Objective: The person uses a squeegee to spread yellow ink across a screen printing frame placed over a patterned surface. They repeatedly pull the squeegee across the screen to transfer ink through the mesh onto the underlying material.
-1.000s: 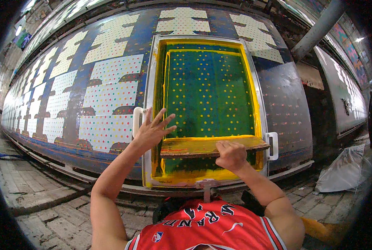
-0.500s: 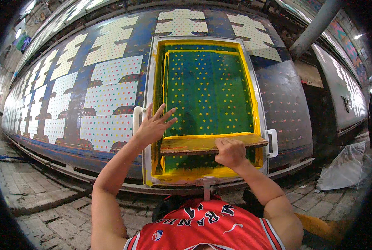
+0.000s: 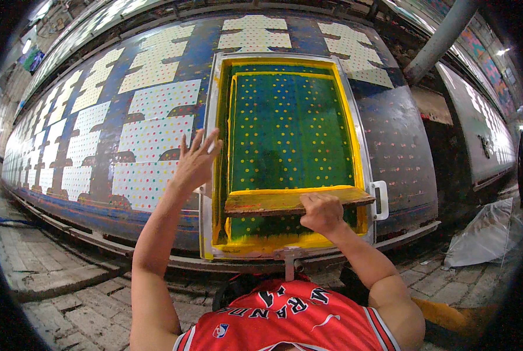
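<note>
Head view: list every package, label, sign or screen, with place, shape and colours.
Printing screen: on the long table, centre; upright rectangle, metal frame, green mesh with pale dots, yellow ink border.
Plastic bag: on the floor, lower right; crumpled, clear grey.
Small screen: upper left, far off; blue-green, too small to tell more.
No signs or labels apart from lettering on the person's red shirt.

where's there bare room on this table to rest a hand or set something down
Free: the dark blue strip of table right of the screen frame, up to the pipe. Crowded: left of the frame, spotted fabric panels run down the table. Inside the frame, the right hand grips the wooden squeegee; the left hand hovers at the frame's left edge.
</note>
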`<action>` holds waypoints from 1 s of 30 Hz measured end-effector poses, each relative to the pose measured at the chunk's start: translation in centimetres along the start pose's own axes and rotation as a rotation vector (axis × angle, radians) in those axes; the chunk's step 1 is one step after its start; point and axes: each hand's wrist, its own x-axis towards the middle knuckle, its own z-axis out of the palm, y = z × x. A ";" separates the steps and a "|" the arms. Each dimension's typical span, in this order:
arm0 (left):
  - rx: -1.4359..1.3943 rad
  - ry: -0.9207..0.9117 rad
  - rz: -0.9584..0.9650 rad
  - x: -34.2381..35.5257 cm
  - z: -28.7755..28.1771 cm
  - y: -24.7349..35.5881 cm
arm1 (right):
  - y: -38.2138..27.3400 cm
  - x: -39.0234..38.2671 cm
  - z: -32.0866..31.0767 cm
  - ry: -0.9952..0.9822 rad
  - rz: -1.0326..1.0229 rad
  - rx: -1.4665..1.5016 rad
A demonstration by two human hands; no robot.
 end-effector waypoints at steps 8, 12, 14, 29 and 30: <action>-0.414 -0.158 -0.605 -0.5 3.3 -5.1 | -0.1 -0.1 -0.1 -0.006 0.005 -0.009; -0.892 0.213 -0.783 -1.7 6.9 -6.1 | 0.0 -0.2 0.2 -0.005 0.014 -0.001; -1.107 0.347 -0.877 -1.8 7.9 -6.5 | 0.1 -0.2 0.4 0.019 -0.006 0.008; -0.042 -0.134 -0.201 0.6 7.2 -8.8 | -0.1 0.2 -0.1 -0.016 -0.014 -0.010; -0.004 -0.122 -0.165 0.2 7.5 -8.4 | -0.1 0.2 -0.1 -0.011 -0.016 -0.019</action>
